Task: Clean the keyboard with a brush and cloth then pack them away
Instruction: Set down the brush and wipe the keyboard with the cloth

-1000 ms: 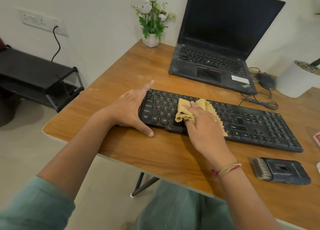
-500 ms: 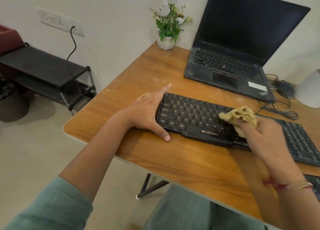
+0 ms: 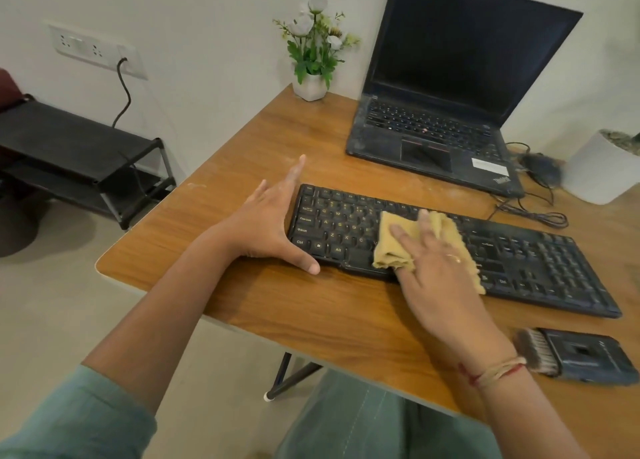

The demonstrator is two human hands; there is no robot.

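Observation:
A black keyboard (image 3: pixel 519 258) lies across the wooden desk (image 3: pixel 242 168). My left hand (image 3: pixel 270 223) braces its left end, fingers straight, thumb along the front edge. My right hand (image 3: pixel 436 268) presses a tan cloth (image 3: pixel 391 240) flat onto the keys left of the middle, with a fold of cloth caught between its fingers. A dark brush (image 3: pixel 575 358) with grey bristles lies on the desk at the front right, by my right wrist.
An open black laptop (image 3: pixel 433 112) stands behind the keyboard. A small white pot of flowers (image 3: pixel 311 60) sits at the desk's far left corner, a white planter (image 3: pixel 602 168) at the right. Cables (image 3: pixel 533 209) trail behind the keyboard. A black rack (image 3: pixel 79 157) stands left.
My right hand lifted the bunched cloth toward the keyboard's middle, then came back left and now presses it spread on the keys. My left hand stays at the left end.

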